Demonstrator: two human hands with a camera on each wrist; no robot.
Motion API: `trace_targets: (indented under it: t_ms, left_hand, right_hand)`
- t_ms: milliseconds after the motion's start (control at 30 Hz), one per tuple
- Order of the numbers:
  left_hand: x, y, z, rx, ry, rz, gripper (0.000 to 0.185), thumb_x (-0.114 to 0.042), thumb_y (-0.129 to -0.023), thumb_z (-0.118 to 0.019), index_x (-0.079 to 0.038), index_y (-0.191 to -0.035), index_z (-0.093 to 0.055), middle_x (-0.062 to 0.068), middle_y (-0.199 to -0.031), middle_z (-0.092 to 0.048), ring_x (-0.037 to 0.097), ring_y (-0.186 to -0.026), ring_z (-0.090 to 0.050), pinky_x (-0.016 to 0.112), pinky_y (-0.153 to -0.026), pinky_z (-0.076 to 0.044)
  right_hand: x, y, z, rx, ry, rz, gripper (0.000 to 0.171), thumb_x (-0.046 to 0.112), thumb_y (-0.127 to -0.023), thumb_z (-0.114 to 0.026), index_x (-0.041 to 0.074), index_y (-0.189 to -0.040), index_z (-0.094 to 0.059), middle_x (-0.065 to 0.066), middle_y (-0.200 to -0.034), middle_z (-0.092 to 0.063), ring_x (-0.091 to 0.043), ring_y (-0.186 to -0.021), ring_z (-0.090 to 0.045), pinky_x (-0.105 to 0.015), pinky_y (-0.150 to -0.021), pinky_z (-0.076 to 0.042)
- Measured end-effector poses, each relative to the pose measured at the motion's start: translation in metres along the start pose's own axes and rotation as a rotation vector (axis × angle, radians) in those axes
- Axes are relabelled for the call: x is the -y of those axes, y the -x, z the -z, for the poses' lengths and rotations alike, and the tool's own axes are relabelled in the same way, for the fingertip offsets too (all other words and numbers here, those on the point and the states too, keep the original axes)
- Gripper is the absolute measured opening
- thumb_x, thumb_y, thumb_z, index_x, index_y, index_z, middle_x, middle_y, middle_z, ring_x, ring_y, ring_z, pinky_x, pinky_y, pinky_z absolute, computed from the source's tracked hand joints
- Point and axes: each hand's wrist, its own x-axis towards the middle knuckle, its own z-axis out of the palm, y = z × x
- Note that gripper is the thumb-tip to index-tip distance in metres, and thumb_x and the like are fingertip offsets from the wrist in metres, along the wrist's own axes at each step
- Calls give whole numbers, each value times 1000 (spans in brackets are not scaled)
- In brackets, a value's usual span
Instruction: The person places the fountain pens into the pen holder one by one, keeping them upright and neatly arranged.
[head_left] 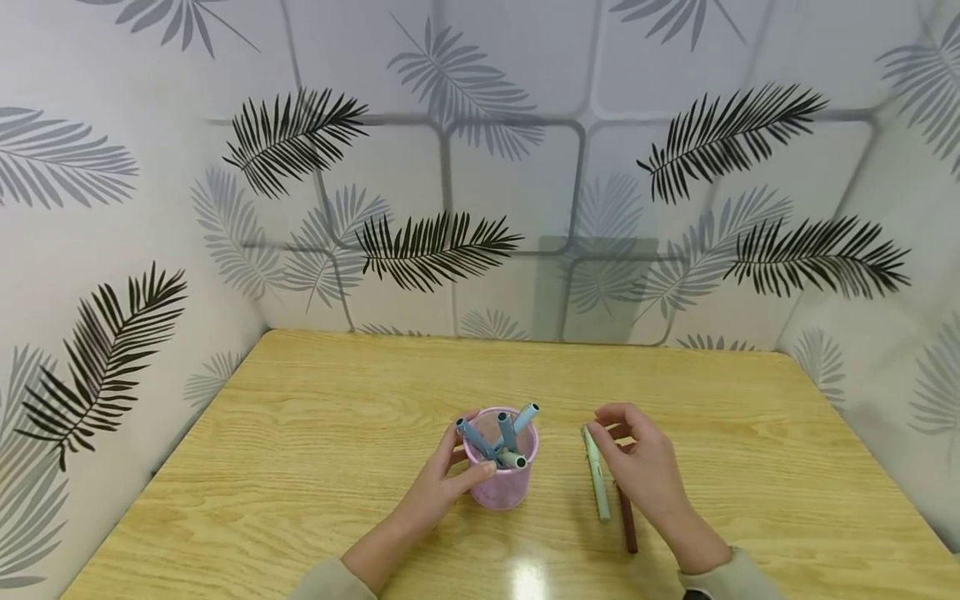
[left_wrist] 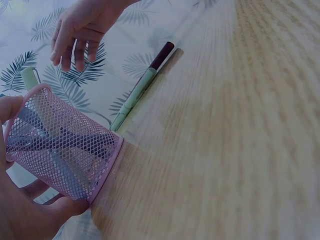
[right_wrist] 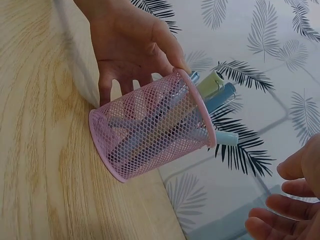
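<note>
A pink mesh cup point(head_left: 501, 479) stands near the middle of the wooden table point(head_left: 300, 433) with several blue and pale green pens point(head_left: 507, 433) in it. My left hand point(head_left: 468, 454) grips the cup from the left, thumb on the near side and fingers round the far side. To its right, a pale green pen point(head_left: 597, 483) and a dark brown pen point(head_left: 626, 521) lie side by side on the table. Just above them hovers my right hand point(head_left: 611, 433), fingers loosely curled. In the left wrist view the right hand point(left_wrist: 75, 35) holds nothing and stays apart from the green pen point(left_wrist: 135, 97).
Walls with a leaf pattern point(head_left: 480, 167) close the table in at the back and on both sides. Bare tabletop lies to the left of the cup point(head_left: 262, 467) and to the right of the pens point(head_left: 787, 467).
</note>
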Motion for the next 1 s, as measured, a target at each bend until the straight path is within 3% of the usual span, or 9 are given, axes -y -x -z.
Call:
trace_targets:
  t_ms: [567,1000]
  left_hand:
    - [4,0,1,7,25,2,65,-18,-91,-58,-17,-146,-23,23,-134,-33,42,-122,-36,50,-91,-42]
    - [4,0,0,-1,18,-10,65,-18,-91,-59,-17,-146,-24,23,-134,-34,42,-122,-37,51,-91,-41]
  right_hand:
    - [-28,1,6,44,52,-191,19,17,-89,-63,3,-102,-61,-11,-93,-64,-23,-76,-58,-25,-53,-49]
    - [-33,1,14,126,186,-351,29,22,-91,-60,-2,-106,-57,-12,-91,-62,-23,-76,-58,-31,-59,-45]
